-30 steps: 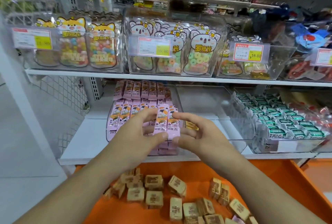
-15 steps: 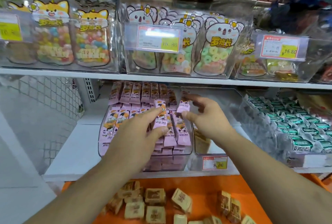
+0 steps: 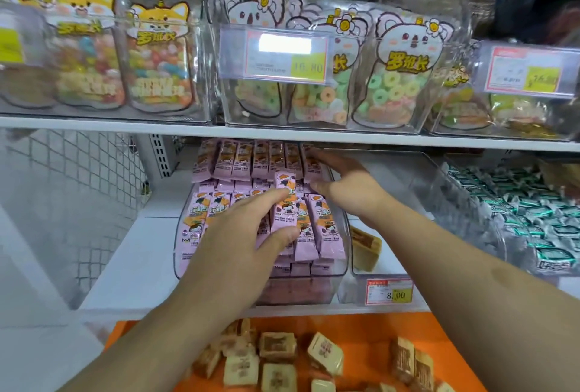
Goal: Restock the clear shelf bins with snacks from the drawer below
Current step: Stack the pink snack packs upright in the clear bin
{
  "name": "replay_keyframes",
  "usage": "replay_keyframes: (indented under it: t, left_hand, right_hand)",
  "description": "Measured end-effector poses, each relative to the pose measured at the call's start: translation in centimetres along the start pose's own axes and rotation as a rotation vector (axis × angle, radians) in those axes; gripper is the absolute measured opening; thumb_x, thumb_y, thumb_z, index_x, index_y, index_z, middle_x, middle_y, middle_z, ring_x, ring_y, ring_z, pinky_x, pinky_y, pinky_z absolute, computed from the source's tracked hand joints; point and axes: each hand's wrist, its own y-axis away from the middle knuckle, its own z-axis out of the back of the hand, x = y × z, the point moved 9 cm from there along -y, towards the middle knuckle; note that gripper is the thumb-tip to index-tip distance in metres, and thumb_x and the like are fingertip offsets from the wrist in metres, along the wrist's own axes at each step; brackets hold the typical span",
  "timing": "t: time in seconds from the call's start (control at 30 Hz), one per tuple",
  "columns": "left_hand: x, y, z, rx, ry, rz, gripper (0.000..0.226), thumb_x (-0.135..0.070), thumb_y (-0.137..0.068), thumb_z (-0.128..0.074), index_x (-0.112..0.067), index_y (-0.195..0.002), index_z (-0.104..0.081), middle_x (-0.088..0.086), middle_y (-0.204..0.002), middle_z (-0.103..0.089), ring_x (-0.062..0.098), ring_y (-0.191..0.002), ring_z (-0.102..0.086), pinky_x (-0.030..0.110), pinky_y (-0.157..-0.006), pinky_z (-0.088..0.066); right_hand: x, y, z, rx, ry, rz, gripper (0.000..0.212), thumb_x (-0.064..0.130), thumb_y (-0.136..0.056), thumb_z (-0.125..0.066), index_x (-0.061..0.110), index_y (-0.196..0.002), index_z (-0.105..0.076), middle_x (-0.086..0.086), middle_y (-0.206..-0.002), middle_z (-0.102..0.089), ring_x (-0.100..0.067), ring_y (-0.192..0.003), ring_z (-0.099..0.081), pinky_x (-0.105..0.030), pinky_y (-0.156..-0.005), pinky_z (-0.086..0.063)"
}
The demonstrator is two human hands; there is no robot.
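Observation:
A clear bin (image 3: 181,247) on the lower shelf is packed with pink snack packets (image 3: 326,228). My left hand (image 3: 248,234) lies over the front rows, with its index finger and thumb pinching a pink packet that stands up between them. My right hand (image 3: 348,187) reaches to the back of the same bin, its straight fingers touching the rear row of packets. Below the shelf, the orange drawer (image 3: 376,325) stands pulled out and holds several tan wrapped snacks (image 3: 277,346).
To the right stands a clear bin with a price tag (image 3: 389,291) and one tan snack (image 3: 365,247) inside. Farther right is a bin of green packets (image 3: 533,222). The upper shelf carries bins of candy bags (image 3: 398,77) close overhead. A wire mesh panel (image 3: 72,190) is on the left.
My right hand has left the front stack and moved deeper to the bin's back row. My left hand has stayed on the front packets. The view has come closer to the shelf.

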Motion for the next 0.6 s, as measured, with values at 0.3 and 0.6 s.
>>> replay_keyframes:
  t: [0.3,0.6]
  left_hand:
    - [0.2,0.3,-0.1,0.011,0.011,0.011,0.054,-0.052,-0.097,-0.061,-0.051,-0.149,-0.044,-0.026,-0.149,-0.049,-0.005,-0.13,-0.043,0.024,-0.107,-0.036]
    - [1.0,3.1,3.6,-0.046,-0.066,0.026,0.054,-0.049,-0.097,-0.065,-0.051,-0.147,-0.046,-0.03,-0.147,-0.05,-0.009,-0.128,-0.044,0.017,-0.102,-0.035]
  right_hand:
    - [0.0,2.3,0.7,0.052,-0.03,-0.005,0.068,0.02,-0.099,-0.07,0.042,-0.157,-0.042,0.018,-0.162,-0.039,0.001,-0.143,-0.033,0.004,-0.093,-0.027]
    - [4.2,9.6,-0.1,0.002,0.158,0.092,0.057,0.024,-0.097,-0.071,0.03,-0.151,-0.051,0.012,-0.136,-0.048,0.0,-0.13,-0.038,0.002,-0.1,-0.02]
